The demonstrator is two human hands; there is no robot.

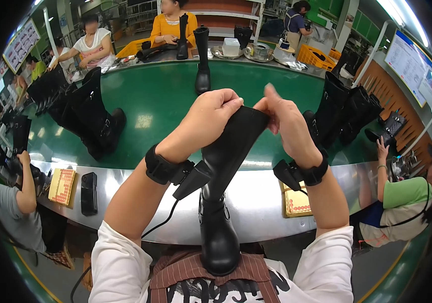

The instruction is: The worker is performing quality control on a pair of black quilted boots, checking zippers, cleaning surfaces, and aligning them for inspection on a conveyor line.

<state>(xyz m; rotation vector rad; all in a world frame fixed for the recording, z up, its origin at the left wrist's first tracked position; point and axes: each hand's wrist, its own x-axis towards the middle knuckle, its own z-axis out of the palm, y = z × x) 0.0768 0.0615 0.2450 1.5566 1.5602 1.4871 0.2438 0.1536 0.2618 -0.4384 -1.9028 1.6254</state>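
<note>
A tall black boot point(216, 217) stands in front of me at the near metal edge, its rounded toe toward my body and its shaft leaning up and to the right. My left hand point(208, 113) pinches the top rim of the shaft between thumb and fingers. At the right corner of the same rim is my right hand point(289, 118), thumb raised and apart, its fingers bent against the leather and partly hidden behind it. Black bands with small boxes sit round both my wrists, and a cable hangs from the left one.
The green work surface point(160, 106) has a metal border. Black boots point(87, 116) stand at left, more boots point(337, 111) at right, one boot point(202, 60) ahead. A yellow pad point(62, 186), a black phone point(89, 194) and another yellow pad point(297, 202) lie near. Several people work around.
</note>
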